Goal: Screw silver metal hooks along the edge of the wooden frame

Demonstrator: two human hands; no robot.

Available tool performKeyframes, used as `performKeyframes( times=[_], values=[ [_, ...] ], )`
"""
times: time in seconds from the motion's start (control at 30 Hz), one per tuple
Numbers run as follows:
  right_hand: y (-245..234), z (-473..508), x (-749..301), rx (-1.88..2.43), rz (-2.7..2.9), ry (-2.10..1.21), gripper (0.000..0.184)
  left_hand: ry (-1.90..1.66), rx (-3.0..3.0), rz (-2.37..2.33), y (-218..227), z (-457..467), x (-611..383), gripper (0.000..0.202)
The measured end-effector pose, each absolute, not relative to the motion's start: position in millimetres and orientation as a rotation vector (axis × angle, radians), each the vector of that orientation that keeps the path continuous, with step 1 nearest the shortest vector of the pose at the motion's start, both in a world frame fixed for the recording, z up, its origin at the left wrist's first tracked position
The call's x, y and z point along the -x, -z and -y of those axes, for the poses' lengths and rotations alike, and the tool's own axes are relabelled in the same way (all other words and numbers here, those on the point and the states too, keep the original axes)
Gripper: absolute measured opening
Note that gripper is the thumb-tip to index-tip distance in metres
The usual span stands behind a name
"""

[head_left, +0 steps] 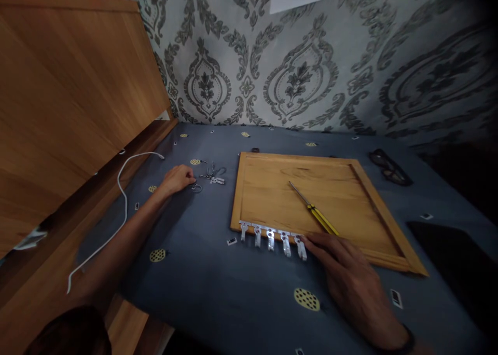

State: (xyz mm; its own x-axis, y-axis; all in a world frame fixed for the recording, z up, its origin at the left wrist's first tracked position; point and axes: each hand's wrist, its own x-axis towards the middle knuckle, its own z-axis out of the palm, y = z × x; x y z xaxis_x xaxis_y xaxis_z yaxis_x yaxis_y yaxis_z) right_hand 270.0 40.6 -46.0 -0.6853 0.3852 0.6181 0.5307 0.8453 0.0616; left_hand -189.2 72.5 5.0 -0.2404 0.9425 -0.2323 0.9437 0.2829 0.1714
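My left hand (178, 179) is closed on the tablecloth, its fingertips beside a small pile of metal rings and clips (212, 177). What it pinches, if anything, is too small to make out. A wooden framed board (295, 189) lies flat to the right. Along its near edge sits a row of several shiny metal clips (271, 239), their ends sticking out over the cloth. My right hand (348, 272) rests at this edge with fingers stretched out, the fingertips touching the rightmost clip. A screwdriver (317, 215) with a yellow and black handle lies across the board.
A white cable (125, 199) runs along the left side of the table. Eyeglasses (389, 167) lie behind the board at right, and a dark flat object (447, 261) is near the right edge. A wooden cabinet (78, 74) stands at left, a patterned wall (249, 59) behind.
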Motion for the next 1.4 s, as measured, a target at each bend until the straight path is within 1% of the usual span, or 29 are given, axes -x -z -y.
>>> performKeyframes(
  times=[0.3, 0.43, 0.53, 0.6, 0.63, 0.7, 0.77, 0.93, 1.07, 1.27, 1.4],
  values=[
    [50.0, -41.0, -273.2, 0.711, 2.404, 0.244, 0.041, 0.002, -1.71, -2.334, -4.1, -70.9, 176.5, 0.038],
    [50.0, -40.4, -272.5, 0.74, 2.403, 0.237, 0.045, -0.118, -1.722, -2.401, -13.4, -67.9, 173.6, 0.039],
    [49.3, -40.2, -272.0, 0.734, 2.405, 0.245, 0.044, -0.241, -1.756, -2.404, -21.0, -61.0, 165.6, 0.039],
    [49.2, -40.5, -271.8, 0.722, 2.404, 0.255, 0.041, -0.306, -1.8, -2.344, -22.2, -53.9, 154.5, 0.036],
    [49.4, -40.7, -271.9, 0.718, 2.409, 0.258, 0.041, -0.331, -1.822, -2.301, -21.4, -49.9, 147.5, 0.032],
    [50.2, -41.0, -272.3, 0.718, 2.422, 0.252, 0.042, -0.38, -1.863, -2.216, -17.4, -41.6, 132.2, 0.016],
    [51.1, -41.0, -272.9, 0.739, 2.43, 0.217, 0.045, -0.433, -1.898, -2.141, -12.0, -34.3, 118.0, 0.011],
    [47.2, -37.6, -270.9, 0.76, 2.41, 0.165, 0.041, -0.554, -1.904, -2.021, -5.1, -23.2, 101.6, 0.008],
    [38.5, -32.1, -266.5, 0.766, 2.419, 0.128, 0.043, -0.645, -1.841, -1.949, -9.1, -17.5, 100.4, 0.003],
    [41.2, -29.7, -265.0, 0.833, 2.419, 0.103, 0.038, -0.88, -1.777, -1.742, -25.6, -10.4, 70.8, 0.016],
    [43.0, -27.9, -265.3, 0.857, 2.413, 0.087, 0.039, -0.962, -1.818, -1.563, -38.5, -9.7, 25.3, 0.01]
  ],
)
